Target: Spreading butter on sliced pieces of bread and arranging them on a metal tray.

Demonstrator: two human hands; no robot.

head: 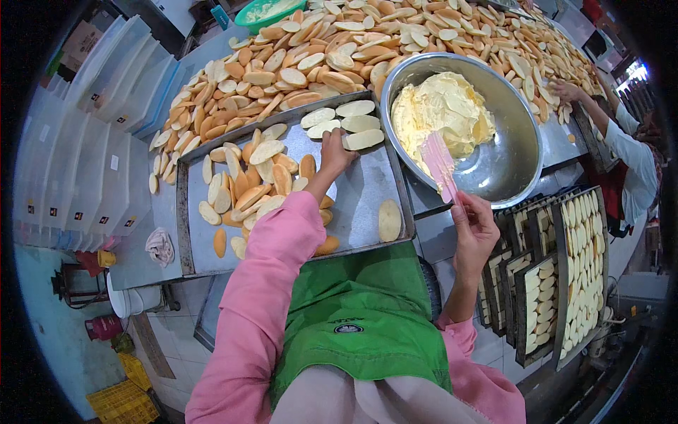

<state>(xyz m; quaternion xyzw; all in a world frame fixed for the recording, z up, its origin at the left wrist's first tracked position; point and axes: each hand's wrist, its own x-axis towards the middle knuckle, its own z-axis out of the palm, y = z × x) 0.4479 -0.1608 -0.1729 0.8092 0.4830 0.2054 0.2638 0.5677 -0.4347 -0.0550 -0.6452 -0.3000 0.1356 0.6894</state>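
Note:
My left hand (337, 152) reaches over a metal baking tray (365, 180), its fingertips at the near edge of an oval bread slice (323, 129). Whether the fingers grip that slice is hidden. Several slices lie pale side up around it in two short columns, and a single slice (390, 220) rests at the tray's near right corner. Loose bread pieces (265, 175) are heaped in the tray's left part. In my right hand (474, 228) is a pink spatula (439, 164), its blade smeared with cream. The blade is over pale yellow cream (445, 111) in a steel bowl (516, 175).
A large heap of cut bread (318, 58) covers the table beyond the tray. Filled trays (582, 265) stand on edge at the right. Stacked plastic bins (79, 159) and a cloth (159, 247) are at the left. Another person's hand (567, 90) reaches in at the far right.

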